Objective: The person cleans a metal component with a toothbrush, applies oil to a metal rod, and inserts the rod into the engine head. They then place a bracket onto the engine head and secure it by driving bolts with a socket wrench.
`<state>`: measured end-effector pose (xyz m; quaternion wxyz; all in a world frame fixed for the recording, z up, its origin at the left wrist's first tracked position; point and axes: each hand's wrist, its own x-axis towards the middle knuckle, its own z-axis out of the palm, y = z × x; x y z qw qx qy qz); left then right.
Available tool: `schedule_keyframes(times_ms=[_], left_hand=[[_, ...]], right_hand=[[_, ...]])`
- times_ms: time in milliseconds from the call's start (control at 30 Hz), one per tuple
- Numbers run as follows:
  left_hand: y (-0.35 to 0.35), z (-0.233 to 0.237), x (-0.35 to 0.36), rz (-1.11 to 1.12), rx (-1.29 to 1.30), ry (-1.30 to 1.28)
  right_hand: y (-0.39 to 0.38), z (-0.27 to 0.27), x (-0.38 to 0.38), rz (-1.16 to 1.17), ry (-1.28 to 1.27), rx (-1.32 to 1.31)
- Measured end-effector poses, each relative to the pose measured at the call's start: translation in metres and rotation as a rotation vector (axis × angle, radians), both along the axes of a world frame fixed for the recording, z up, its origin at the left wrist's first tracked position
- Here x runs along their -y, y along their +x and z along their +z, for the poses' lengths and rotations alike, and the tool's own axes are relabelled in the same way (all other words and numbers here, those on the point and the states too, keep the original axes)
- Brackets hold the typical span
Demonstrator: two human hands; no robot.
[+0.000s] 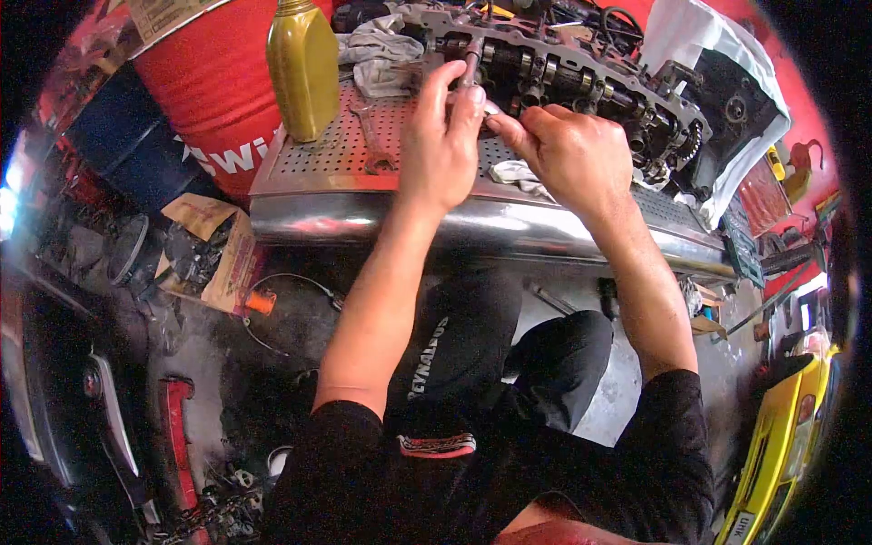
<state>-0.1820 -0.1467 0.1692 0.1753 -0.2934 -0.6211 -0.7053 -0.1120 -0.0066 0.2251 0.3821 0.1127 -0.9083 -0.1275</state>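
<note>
On the bench lies a cylinder head (581, 82) with its camshaft and valve gear exposed. A socket wrench (471, 65) points at its left end, the socket end against or just over the metal. My left hand (442, 136) is closed about the tool's head, thumb and forefinger on either side of the shaft. My right hand (577, 159) is wrapped around the handle, which mostly disappears inside the fist. A combination wrench (371, 136) rests on the perforated metal bench top (331, 150) left of my left hand. A white rag (520, 176) lies below my right hand.
A yellow-gold oil bottle (304, 77) stands at the bench's left, beside a red drum (213, 91). Grey rags (377, 54) lie behind. White plastic sheeting (727, 45) partly wraps a dark engine part at right. The rounded metal bench edge (472, 222) runs before me.
</note>
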Motion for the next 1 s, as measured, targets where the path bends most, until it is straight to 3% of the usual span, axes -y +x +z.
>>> schedule_keyframes(times_ms=[167,267,333,400,467,533,600,700,767,867,933,1000], left_hand=[[-0.009,-0.004,0.005,-0.487,0.414,0.5],[-0.018,-0.013,-0.013,-0.296,0.526,0.54],[-0.018,-0.027,-0.026,-0.436,0.631,0.9],[-0.009,-0.016,-0.036,-0.709,0.731,1.058],[-0.008,-0.016,-0.036,-0.657,0.651,1.061],[-0.018,-0.014,-0.024,-0.451,0.603,0.94],[-0.022,0.008,-0.017,-0.182,0.414,0.613],[-0.024,0.022,-0.013,-0.107,0.342,0.337],[-0.025,0.023,-0.014,-0.086,0.359,0.236],[-0.027,0.025,-0.015,0.287,0.064,-0.21],[-0.015,0.042,-0.012,0.383,-0.04,-0.363],[-0.014,0.052,-0.009,0.433,-0.084,-0.518]], right_hand=[[0.0,-0.001,0.007,-0.006,0.032,0.086],[0.001,0.005,0.018,-0.007,0.177,0.097],[0.005,0.025,0.04,-0.016,0.316,0.162],[0.005,0.045,0.057,0.042,0.424,0.211],[0.002,0.05,0.055,0.055,0.373,0.231],[-0.002,0.047,0.036,0.032,0.178,0.244],[-0.005,0.03,0.018,-0.008,-0.187,0.369],[-0.005,-0.007,0.015,0.096,-0.541,0.327],[-0.004,-0.017,0.015,0.119,-0.618,0.311],[-0.017,-0.057,0.018,0.181,-0.873,0.354],[-0.037,-0.094,0.019,0.442,-1.062,0.22],[-0.036,-0.085,0.025,0.426,-1.131,0.313]])
